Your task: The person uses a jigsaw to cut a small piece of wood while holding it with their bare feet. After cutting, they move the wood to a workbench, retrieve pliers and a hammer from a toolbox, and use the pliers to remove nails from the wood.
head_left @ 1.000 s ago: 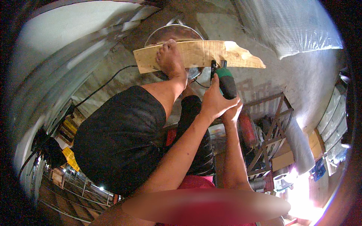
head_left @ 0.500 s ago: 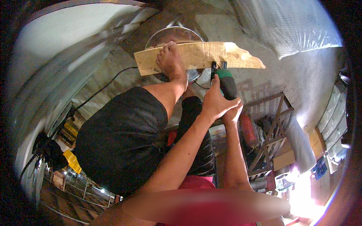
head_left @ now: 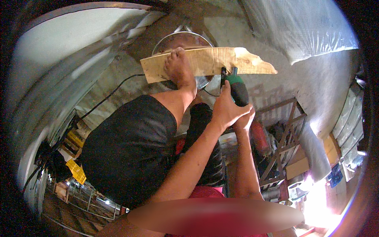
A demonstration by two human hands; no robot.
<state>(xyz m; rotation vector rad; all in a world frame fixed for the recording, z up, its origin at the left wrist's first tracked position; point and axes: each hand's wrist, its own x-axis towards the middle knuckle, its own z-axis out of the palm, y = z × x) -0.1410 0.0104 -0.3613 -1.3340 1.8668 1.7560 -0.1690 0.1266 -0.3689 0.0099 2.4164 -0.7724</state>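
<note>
A pale wooden board with a jagged, curved right end lies across a round metal-rimmed stool. My bare foot presses down on the board's left part. A green-and-black power tool, which looks like a jigsaw, meets the near edge of the board right of the middle. Wrapped round its body from the left is my left hand, thumb and fingers closed. My right hand grips the tool's rear end, its fingers partly hidden behind the left hand. The blade cannot be made out.
A black cable runs from the left toward the stool. Beyond the board's right end hangs a large plastic-wrapped bundle. A rusty metal frame and a red cylinder stand right of my forearms. Corrugated sheeting curves along the left.
The board, foot and stool appear slightly lower in the picture. Both hands keep their grip on the tool, which stays at nearly the same spot on the board's edge.
</note>
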